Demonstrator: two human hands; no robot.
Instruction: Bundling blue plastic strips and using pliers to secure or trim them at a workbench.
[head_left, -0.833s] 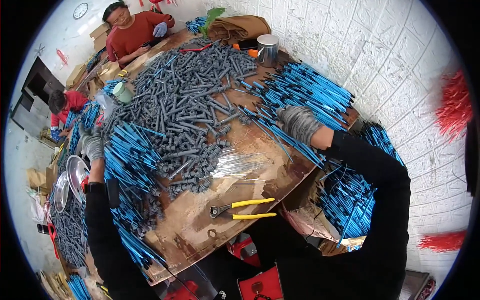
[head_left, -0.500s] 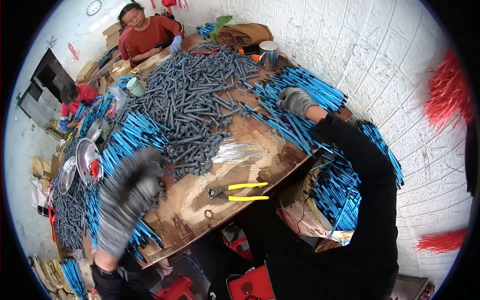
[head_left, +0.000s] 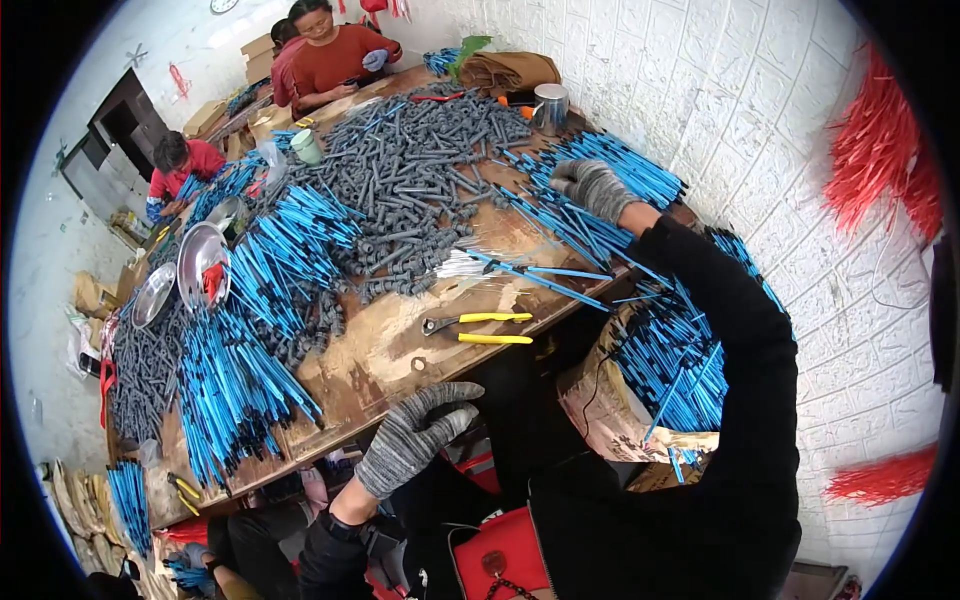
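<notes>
My left hand (head_left: 418,440), in a grey knitted glove, is off the table's near edge, above my lap. Its fingers are stretched out, thumb apart, with nothing in them. At the right, my right hand (head_left: 592,188), gloved alike, lies on a pile of thin blue rods (head_left: 635,170) with black ends. Its fingers curl down around some of them; the tips are partly hidden. A few loose blue rods (head_left: 560,285) stick out over the near edge, beside thin silvery wires (head_left: 465,264). Yellow-handled pliers (head_left: 485,328) lie on the bare wood.
A heap of grey ribbed plugs (head_left: 410,150) covers the table's middle. More blue rods (head_left: 235,375) lie at left by metal dishes (head_left: 203,262). A rod-filled sack (head_left: 605,405) stands below the right edge. A metal mug (head_left: 550,108) stands far back. People sit at the far left.
My left hand has moved from above the left rods down and right, off the table. My right hand stays at the right pile. Several blue rods now lie across the near right edge.
</notes>
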